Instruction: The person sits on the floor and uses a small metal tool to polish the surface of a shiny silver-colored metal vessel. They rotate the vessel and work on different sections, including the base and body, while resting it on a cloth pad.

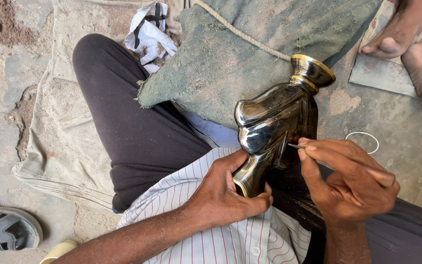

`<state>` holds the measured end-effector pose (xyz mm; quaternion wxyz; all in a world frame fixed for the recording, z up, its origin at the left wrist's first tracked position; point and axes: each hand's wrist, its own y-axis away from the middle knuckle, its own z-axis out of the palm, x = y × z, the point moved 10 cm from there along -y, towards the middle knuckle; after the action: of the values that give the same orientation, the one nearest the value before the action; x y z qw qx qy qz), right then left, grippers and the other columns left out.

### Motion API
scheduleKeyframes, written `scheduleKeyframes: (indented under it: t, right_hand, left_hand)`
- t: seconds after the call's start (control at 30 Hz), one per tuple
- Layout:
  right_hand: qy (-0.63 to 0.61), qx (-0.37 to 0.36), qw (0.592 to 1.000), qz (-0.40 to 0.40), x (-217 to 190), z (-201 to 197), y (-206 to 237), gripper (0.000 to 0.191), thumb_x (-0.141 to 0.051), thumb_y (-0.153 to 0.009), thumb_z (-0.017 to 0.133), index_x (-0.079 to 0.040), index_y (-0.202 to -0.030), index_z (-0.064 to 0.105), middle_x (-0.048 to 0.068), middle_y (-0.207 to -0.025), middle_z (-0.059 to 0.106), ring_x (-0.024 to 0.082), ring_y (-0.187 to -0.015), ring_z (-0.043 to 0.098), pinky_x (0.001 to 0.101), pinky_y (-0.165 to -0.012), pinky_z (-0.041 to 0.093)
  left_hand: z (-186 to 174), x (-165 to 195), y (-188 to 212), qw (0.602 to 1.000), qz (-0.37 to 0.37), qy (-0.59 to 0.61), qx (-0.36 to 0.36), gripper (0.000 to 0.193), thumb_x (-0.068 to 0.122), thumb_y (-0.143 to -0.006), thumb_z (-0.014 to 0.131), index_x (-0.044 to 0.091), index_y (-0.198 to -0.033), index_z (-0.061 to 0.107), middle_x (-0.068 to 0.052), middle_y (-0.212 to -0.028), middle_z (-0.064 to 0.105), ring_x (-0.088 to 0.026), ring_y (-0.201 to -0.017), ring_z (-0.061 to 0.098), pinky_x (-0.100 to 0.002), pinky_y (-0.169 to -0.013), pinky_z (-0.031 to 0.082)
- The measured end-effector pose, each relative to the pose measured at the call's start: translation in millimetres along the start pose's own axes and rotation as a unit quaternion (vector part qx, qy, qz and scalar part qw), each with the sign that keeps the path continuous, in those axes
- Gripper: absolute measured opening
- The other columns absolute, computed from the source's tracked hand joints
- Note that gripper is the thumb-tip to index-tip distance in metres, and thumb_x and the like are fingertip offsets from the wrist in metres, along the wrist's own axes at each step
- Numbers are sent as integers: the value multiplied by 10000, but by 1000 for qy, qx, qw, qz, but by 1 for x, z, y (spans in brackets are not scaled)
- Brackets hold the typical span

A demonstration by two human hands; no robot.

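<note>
Metal vase (274,122) — left hand (223,193) grips its base, right hand (350,183) pinches a graver (296,146).

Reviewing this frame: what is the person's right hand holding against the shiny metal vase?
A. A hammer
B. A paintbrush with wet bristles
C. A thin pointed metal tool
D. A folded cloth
C. The right hand pinches a thin pointed metal tool whose tip meets the dark polished side of the metal vase, while the left hand grips the vase's lower end over the lap.
</note>
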<state>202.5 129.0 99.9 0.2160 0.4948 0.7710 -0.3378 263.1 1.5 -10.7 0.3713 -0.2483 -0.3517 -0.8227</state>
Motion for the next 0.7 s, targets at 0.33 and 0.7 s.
scheduleKeyframes:
  t: [0.33, 0.7]
  right_hand:
    - [59, 24, 996, 54, 4, -2, 8, 162, 4, -850, 841, -17, -958, 721, 149, -965, 781, 72, -626, 676, 184, -450, 374]
    - [37, 2, 999, 5, -4, 0, 5, 176, -11, -924, 838, -43, -1043, 713, 115, -1020, 770, 149, -825, 766, 176, -570, 534]
  left_hand:
    - [1, 0, -1, 999, 33, -1, -8, 466, -28, -850, 682, -98, -1288, 537, -11, -793, 642, -52, -723, 652, -215, -645, 572]
    - [0, 3, 1, 999, 52, -7, 0, 468, -38, -847, 691, -110, -1288, 549, -36, -845, 653, -60, -776, 664, -225, -697, 585]
